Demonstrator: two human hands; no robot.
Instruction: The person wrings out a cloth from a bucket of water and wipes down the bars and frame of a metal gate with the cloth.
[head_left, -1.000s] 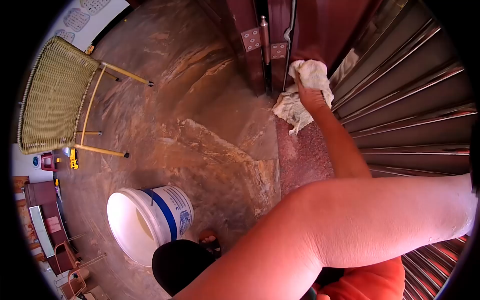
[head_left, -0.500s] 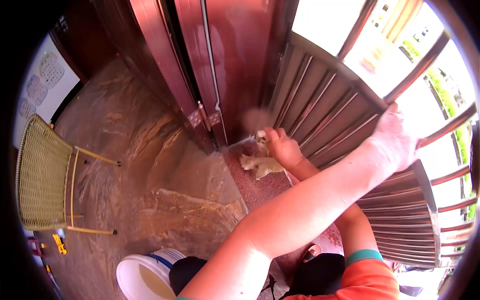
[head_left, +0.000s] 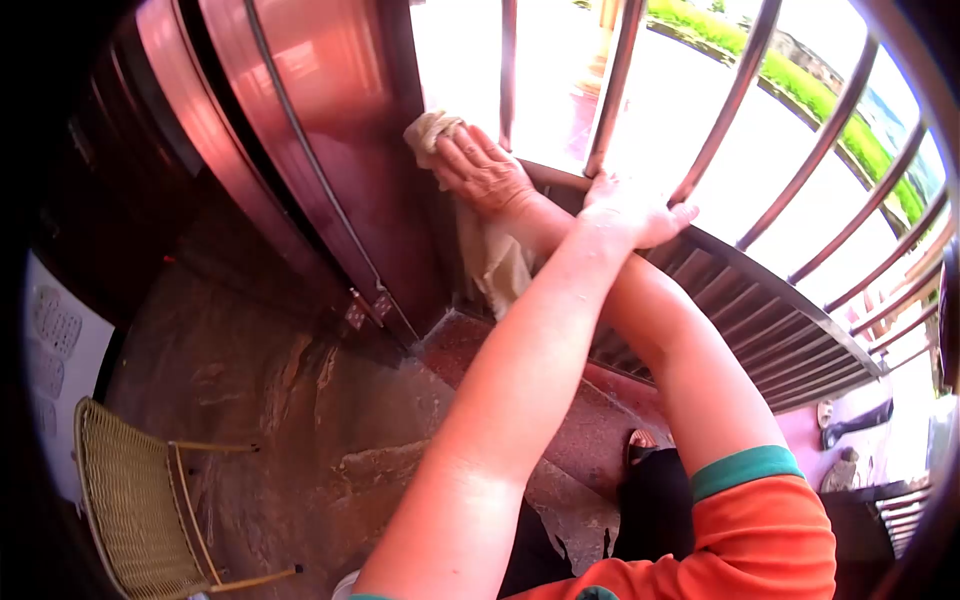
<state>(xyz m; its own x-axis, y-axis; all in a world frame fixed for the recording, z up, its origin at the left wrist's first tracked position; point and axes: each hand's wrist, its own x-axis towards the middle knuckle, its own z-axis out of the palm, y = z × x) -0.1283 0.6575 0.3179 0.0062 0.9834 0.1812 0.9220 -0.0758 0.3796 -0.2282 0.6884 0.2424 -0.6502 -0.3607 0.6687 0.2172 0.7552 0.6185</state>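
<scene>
- Broadly, you have a brown, marbled floor [head_left: 250, 440] beneath you, filling the lower left.
- A tall, glossy dark red door [head_left: 350, 130] rises at the upper left, with a metal rod down its face.
- To its right runs a brown metal gate [head_left: 780, 340], slatted below and barred above, with bright daylight beyond.
- A woven chair [head_left: 130, 500] with thin tan legs appears at the lower left, well apart from your hands.
- The pale cloth [head_left: 495, 268] is in the corner where door and gate meet, its top bunched under your fingers and its tail hanging loose. It looks soft, limp and light, nothing to break; it would weigh more and slip more if wet, which cannot be told here. The bunched top seems the best hold, with the tail gathered in so it does not drag.
- Your right hand [head_left: 487, 185] holds that bunch, fingers nearly straight and pressed over it, at the door's edge.
- Your left hand [head_left: 635, 210] rests on the gate's top rail, its forearm crossing above the right one. Its thumb shows; glare hides the fingers, so you cannot tell whether they are curled round.
- A small hinge [head_left: 355, 315] sits low on the door.
</scene>
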